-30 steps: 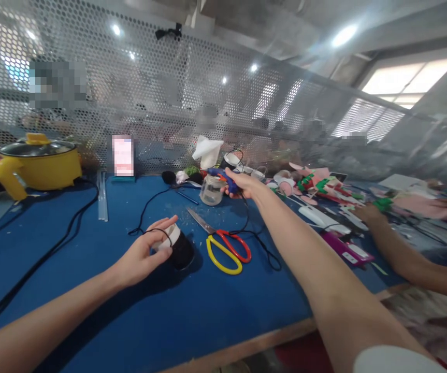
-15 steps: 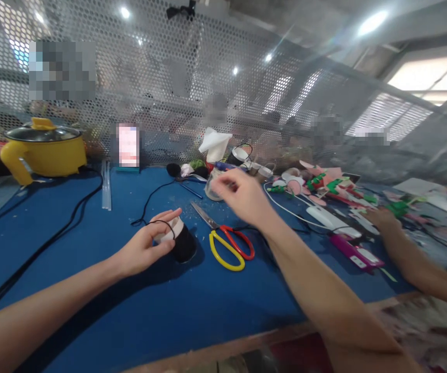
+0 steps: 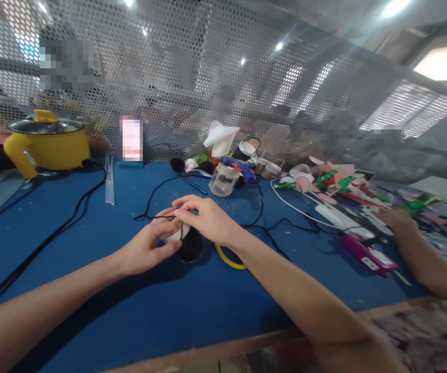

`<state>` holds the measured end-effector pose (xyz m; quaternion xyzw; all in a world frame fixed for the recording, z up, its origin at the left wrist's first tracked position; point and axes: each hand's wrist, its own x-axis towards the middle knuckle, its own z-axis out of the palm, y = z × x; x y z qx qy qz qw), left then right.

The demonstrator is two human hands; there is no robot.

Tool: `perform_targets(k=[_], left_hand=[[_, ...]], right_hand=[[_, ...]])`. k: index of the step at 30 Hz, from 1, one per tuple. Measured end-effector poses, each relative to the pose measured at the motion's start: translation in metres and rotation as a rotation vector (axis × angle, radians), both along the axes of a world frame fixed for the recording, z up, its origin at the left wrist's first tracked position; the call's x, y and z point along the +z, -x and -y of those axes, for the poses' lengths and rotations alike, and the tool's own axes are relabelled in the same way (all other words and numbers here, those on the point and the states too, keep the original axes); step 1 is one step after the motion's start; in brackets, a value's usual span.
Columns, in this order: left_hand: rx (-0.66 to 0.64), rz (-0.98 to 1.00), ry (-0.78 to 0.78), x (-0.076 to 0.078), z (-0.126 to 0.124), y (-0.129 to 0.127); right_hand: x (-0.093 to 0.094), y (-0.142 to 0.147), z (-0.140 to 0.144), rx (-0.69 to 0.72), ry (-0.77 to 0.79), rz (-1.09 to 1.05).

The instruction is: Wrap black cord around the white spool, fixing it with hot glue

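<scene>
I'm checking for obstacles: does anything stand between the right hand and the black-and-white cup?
Nothing visible does. The right hand is at the rim of the cup, its fingers by the black cord. A yellow handle loop lies right of the cup, not between them.

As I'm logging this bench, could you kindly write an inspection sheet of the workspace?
Surface: blue tabletop, lightly specked.
Job's things: black-and-white cup with black cord.
Clutter: yellow electric pot, clear jar, blue glue gun, partly hidden yellow scissor handle.
Grips: left hand holding cup; right hand at cord, pinch unclear.
Cables: black cable from pot; white cable at right.
Surroundings: perforated screen behind; another person's hand at right.
</scene>
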<state>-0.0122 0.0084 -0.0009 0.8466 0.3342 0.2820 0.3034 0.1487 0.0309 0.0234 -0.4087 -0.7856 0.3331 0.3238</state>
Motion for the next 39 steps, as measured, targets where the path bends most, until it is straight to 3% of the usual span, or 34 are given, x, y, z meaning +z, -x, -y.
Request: perform_targets(k=[4,11,21,30,39], left_hand=[[0.007,0.04,0.016,-0.003,-0.002,0.001],[-0.03,0.091,0.127,-0.005,-0.003,0.002],[-0.084,0.248,0.338,-0.001,-0.001,0.001],[-0.107,0.229,0.386,0.004,0.003,0.001],[-0.133,0.226,0.376,0.005,0.003,0.0]], right_hand=[[-0.007,-0.007,0.004,-0.032,0.118,-0.178],[-0.003,-0.016,0.014,0.004,0.205,-0.251],[-0.013,-0.03,0.021,-0.171,0.219,-0.382],[-0.03,-0.032,0.018,-0.207,0.209,-0.401],[-0.035,-0.028,0.022,-0.23,0.21,-0.314]])
